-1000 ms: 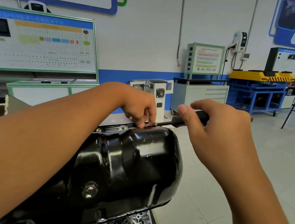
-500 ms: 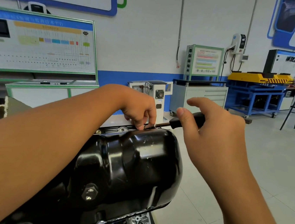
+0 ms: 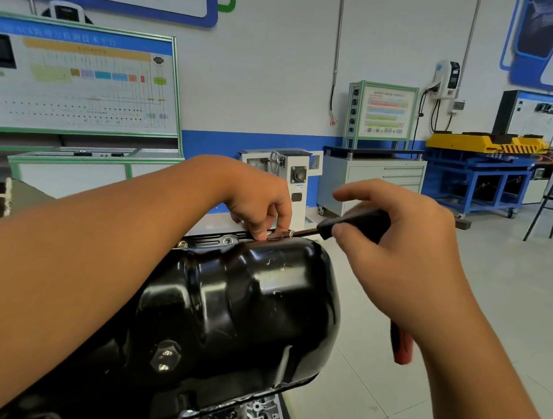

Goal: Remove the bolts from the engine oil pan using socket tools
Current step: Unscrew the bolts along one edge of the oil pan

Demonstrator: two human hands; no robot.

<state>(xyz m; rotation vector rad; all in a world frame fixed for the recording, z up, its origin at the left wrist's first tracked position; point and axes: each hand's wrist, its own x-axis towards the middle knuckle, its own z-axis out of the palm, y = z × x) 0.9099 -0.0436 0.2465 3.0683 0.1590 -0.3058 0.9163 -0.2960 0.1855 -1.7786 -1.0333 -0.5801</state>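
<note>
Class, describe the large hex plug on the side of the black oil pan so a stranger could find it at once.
Start at the glossy black oil pan filling the lower middle. On its near side, low and left, sits the hex plug. It is far larger than the small flange bolts along the top edge.

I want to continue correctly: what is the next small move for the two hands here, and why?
Probably twist the black handle with the right hand while the left hand steadies the shaft. The tool tip sits at the oil pan flange under the left fingers, and other flange bolts remain in place.
</note>
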